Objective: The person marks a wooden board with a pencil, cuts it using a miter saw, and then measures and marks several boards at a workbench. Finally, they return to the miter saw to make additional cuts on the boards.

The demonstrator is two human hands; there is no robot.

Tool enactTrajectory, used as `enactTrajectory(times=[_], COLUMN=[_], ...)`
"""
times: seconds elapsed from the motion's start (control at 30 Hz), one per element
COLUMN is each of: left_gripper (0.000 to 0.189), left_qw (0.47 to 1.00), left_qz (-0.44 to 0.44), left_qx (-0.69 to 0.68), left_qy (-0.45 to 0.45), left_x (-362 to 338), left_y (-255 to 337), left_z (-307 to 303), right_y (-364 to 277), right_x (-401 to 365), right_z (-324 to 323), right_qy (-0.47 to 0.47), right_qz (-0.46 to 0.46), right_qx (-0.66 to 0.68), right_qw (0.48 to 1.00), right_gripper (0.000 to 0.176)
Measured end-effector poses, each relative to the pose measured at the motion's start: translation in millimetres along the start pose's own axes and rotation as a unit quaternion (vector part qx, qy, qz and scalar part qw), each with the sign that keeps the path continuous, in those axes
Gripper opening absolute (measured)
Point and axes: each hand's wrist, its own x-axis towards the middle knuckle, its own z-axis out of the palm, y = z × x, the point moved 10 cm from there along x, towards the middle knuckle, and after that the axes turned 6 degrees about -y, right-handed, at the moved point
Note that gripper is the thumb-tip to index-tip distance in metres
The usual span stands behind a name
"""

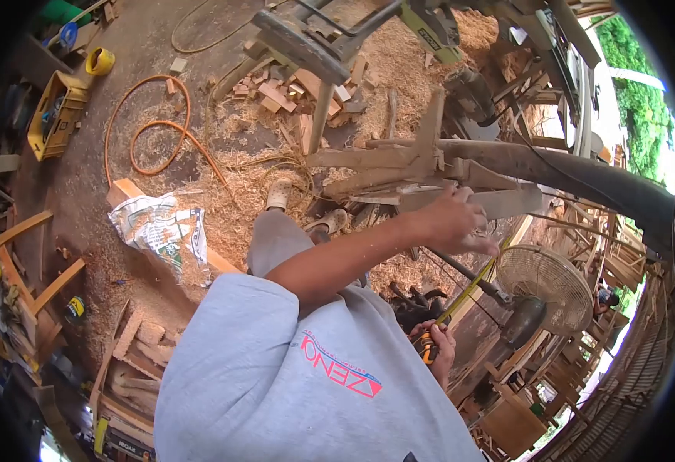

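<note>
My left hand (457,223) reaches across my body beside a pale board (507,203) on the wooden structure; its fingers are apart and hold nothing visible. Lower right of it, my right hand (442,350) is closed round an orange and black tape measure (428,348). A yellow tape blade (470,291) extends from the tape measure up and to the right, passing just left of a round fan (545,289). Part of my right hand is hidden by my grey shirt.
An orange hose (186,132) curls on the shavings-covered floor. Near it are a white sack (160,231), a yellow crate (58,115) and wood offcuts (276,98). A dark beam (561,165) crosses the right side. Wooden frames (141,350) lie lower left.
</note>
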Motion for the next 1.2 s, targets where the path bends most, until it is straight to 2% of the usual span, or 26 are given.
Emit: enactTrajectory(times=[0.07, 0.1, 0.13, 0.2, 0.23, 0.27, 0.37, 0.47, 0.53, 0.57, 0.63, 0.67, 0.73, 0.77, 0.83, 0.87, 0.9, 0.93, 0.97, 1.0, 1.03, 1.07, 1.1, 1.13, 1.17, 1.2], left_gripper=[0.071, 0.074, 0.074, 0.070, 0.060, 0.060, 0.049, 0.044, 0.044, 0.044, 0.046, 0.046, 0.044, 0.044, 0.042, 0.042, 0.041, 0.040, 0.040, 0.041, 0.042, 0.042, 0.044, 0.047, 0.047, 0.049], left_qw=[0.997, 0.999, 0.999, 0.997, 0.994, 0.994, 0.990, 0.973, 0.953, 0.951, 0.868, 0.871, 0.815, 0.817, 0.663, 0.666, 0.597, 0.521, 0.520, 0.498, 0.475, 0.472, 0.445, 0.418, 0.415, 0.430], left_qz=[0.040, 0.018, 0.013, 0.001, 0.008, 0.004, -0.052, -0.077, -0.137, -0.140, -0.225, -0.221, -0.165, -0.162, -0.041, -0.035, -0.046, -0.057, -0.054, -0.056, -0.059, -0.057, -0.049, -0.041, -0.039, -0.043], left_qx=[0.034, 0.032, 0.030, -0.017, 0.000, -0.002, -0.070, -0.093, -0.145, -0.141, -0.271, -0.269, -0.361, -0.361, -0.513, -0.514, -0.583, -0.647, -0.649, -0.664, -0.679, -0.683, -0.708, -0.731, -0.734, -0.740], left_qy=[0.050, 0.035, 0.043, 0.077, 0.107, 0.113, 0.114, 0.199, 0.228, 0.236, 0.351, 0.347, 0.421, 0.420, 0.543, 0.540, 0.550, 0.554, 0.552, 0.555, 0.556, 0.555, 0.547, 0.538, 0.536, 0.516], left_x=[-6.1, -4.4, -4.1, -3.3, -3.0, 0.1, 9.1, 5.3, 3.0, 3.1, -17.1, -15.1, -19.9, -16.6, -28.8, -29.7, -37.5, -42.0, -42.3, -43.3, -43.8, -42.9, -40.6, -39.1, -39.8, -39.2], left_y=[10.0, 10.1, 10.4, 10.1, 8.5, 5.4, -14.5, -26.0, -38.8, -37.1, -59.7, -61.0, -73.3, -77.3, -91.5, -92.7, -104.1, -113.1, -111.8, -111.5, -112.9, -116.2, -120.4, -122.8, -123.0, -117.3], left_z=[-1.3, -0.8, -1.3, -2.8, -0.7, -2.0, 0.2, -8.1, -16.3, -19.3, -24.4, -22.2, -20.5, -15.6, -14.5, -14.1, -4.0, 7.7, 7.6, 11.9, 16.8, 20.0, 26.0, 29.6, 31.8, 32.2], right_y=[-6.8, -21.0, -32.8, -58.7, -71.8, -83.2, -100.7, -112.8, -122.8, -128.2, -151.9, -165.6, -200.2, -219.0, -263.4, -292.1, -317.8, -341.9, -353.1, -384.6, -395.3, -409.3, -419.9, -428.6, -436.3, -433.5], right_x=[7.3, 7.8, 13.8, 24.5, 30.5, 37.3, 53.3, 63.6, 71.9, 68.5, 64.7, 61.9, 50.9, 41.5, 28.4, 20.7, 8.9, -13.3, -25.9, -36.6, -46.4, -50.1, -55.9, -57.4, -56.3, -47.3], right_z=[0.9, 14.9, 12.3, 17.0, 21.2, 22.8, 28.5, 32.1, 28.8, 17.9, -0.7, -12.1, -33.8, -41.5, -85.2, -103.2, -109.1, -90.8, -69.2, -85.3, -35.8, -14.1, 5.8, 21.8, 41.4, 70.1], right_qy=[0.014, 0.022, 0.032, 0.015, 0.011, 0.007, -0.028, -0.072, -0.143, -0.107, -0.128, -0.140, -0.109, -0.107, -0.083, -0.071, -0.058, 0.023, 0.026, 0.080, 0.031, 0.019, 0.006, 0.028, 0.050, 0.045], right_qz=[-0.001, -0.002, -0.028, -0.032, -0.031, -0.030, 0.000, 0.029, 0.041, 0.078, 0.072, 0.072, 0.059, 0.075, 0.053, 0.022, -0.008, -0.017, 0.000, -0.025, -0.090, -0.168, -0.244, -0.266, -0.286, -0.275], right_qx=[-0.033, -0.008, -0.053, -0.086, -0.120, -0.155, -0.206, -0.267, -0.334, -0.332, -0.355, -0.382, -0.433, -0.492, -0.570, -0.625, -0.678, -0.703, -0.693, -0.751, -0.817, -0.838, -0.851, -0.882, -0.906, -0.917], right_qw=[0.999, 1.000, 0.998, 0.996, 0.992, 0.987, 0.978, 0.961, 0.931, 0.934, 0.923, 0.911, 0.893, 0.861, 0.815, 0.777, 0.733, 0.711, 0.720, 0.655, 0.569, 0.520, 0.465, 0.389, 0.309, 0.284], right_gripper=[0.022, 0.021, 0.022, 0.023, 0.024, 0.025, 0.025, 0.027, 0.029, 0.030, 0.029, 0.028, 0.026, 0.027, 0.027, 0.025, 0.024, 0.019, 0.017, 0.016, 0.014, 0.010, 0.010, 0.013, 0.016, 0.018])
